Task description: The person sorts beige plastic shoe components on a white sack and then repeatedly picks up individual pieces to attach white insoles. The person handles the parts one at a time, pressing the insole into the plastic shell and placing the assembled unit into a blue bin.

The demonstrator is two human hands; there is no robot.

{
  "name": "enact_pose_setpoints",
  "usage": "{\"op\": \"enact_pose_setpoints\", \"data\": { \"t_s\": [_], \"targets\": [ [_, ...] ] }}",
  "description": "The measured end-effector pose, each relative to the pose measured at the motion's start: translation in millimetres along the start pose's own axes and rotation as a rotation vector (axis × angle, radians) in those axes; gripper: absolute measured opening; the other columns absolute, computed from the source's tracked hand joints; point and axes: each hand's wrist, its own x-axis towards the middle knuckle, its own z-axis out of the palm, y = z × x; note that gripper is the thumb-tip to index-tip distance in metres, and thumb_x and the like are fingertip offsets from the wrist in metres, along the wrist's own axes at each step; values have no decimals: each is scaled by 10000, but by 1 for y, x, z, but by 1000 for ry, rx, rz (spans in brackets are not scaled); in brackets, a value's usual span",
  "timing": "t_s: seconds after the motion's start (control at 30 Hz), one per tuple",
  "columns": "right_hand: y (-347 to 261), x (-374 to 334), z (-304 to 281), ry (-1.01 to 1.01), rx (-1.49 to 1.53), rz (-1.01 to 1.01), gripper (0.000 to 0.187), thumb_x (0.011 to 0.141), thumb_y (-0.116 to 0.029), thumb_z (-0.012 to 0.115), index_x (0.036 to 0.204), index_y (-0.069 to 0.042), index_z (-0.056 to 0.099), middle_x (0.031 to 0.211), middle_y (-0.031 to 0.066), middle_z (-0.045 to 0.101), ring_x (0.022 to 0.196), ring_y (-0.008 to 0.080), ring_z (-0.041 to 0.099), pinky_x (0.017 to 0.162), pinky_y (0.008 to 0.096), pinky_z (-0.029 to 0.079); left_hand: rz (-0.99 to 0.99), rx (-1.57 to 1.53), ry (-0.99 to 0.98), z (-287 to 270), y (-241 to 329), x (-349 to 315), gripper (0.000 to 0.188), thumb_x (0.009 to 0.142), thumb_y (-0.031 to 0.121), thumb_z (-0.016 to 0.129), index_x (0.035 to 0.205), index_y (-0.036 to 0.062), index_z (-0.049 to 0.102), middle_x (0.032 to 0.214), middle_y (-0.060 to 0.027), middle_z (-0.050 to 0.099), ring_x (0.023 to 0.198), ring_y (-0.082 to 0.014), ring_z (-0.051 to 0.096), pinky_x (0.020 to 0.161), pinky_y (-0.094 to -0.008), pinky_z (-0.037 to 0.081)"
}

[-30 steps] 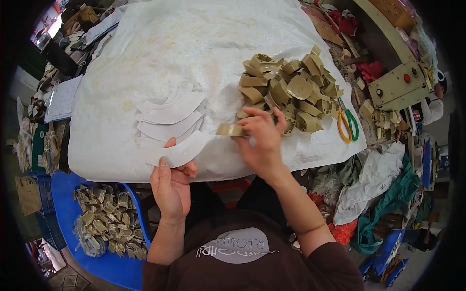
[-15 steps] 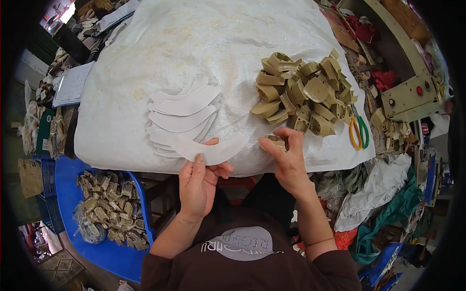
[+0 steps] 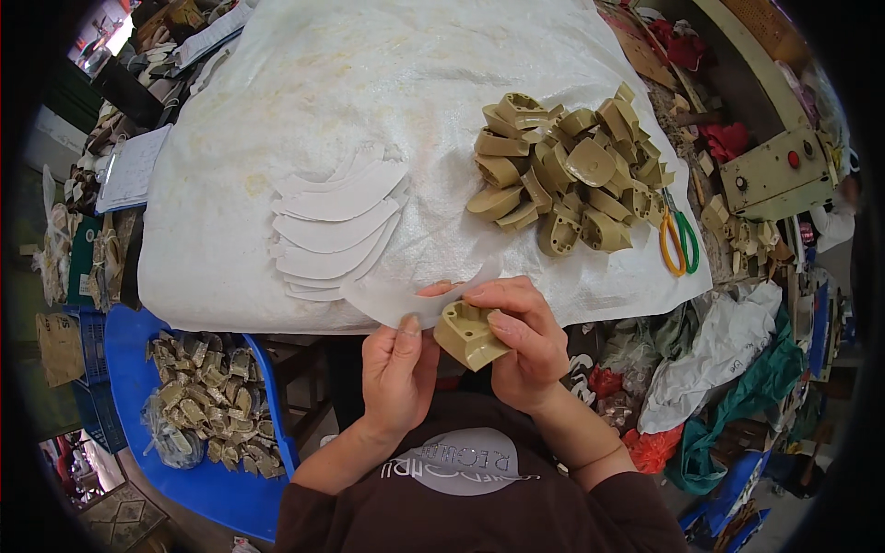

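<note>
— White sacking covers the worktable (image 3: 277, 111); where's the heel block?
— My right hand (image 3: 525, 346) grips the tan heel block (image 3: 468, 334) at six o'clock, my left hand (image 3: 398, 369) pinching a white curved sheet (image 3: 406, 297) just beside it.

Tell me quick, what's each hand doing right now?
Left hand: closed on the white curved sheet.
Right hand: closed on the tan heel block.

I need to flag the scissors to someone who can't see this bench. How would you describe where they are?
Start at the white cloth-covered table and go to its right edge, just past the pile of tan plastic heel pieces. The scissors lie there, the only thing with bright loop handles, one orange and one green.
</note>
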Motion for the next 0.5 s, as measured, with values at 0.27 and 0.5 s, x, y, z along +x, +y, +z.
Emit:
{"op": "enact_pose_setpoints", "data": {
  "t_s": [0.27,0.5],
  "targets": [
    [1,2,-1,1,-71,-33,419,715,132,609,1094,-45,597,1084,153,616,908,312,599,739,371,516,-6,175,5,5,0,-1,450,1008,223,407,1329,-92,410,1292,-184,520,1197,-235,519,1027,-379,410],
    [5,-2,4,14,-134,-51,410,678,77,669,1060,-56,600,1049,130,624,860,288,571,705,372,477,122,379,22,5,-1,-4,379,1010,117,363,1285,-122,469,1253,-176,567,1125,-195,554,959,-313,430]
  ]
}}
